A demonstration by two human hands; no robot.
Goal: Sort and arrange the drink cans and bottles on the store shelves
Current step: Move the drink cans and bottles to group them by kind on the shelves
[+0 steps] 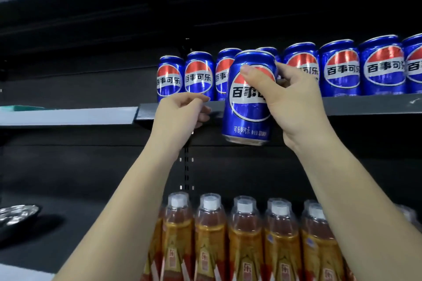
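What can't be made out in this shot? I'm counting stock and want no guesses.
- Can behind the held can: head view, only its top shows; the held can hides the rest.
- Rightmost shelf can: cut by the right edge, so the row's end is unseen.
- Bottles: bottoms cut by the lower edge.
- Shiny object at left: blurred, unidentifiable.

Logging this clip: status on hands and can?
Right hand grips blue cola can, off the shelf edge. Left hand empty, curled. Gap in row open.

Cola cans [340, 68] on grey shelf [365, 105]
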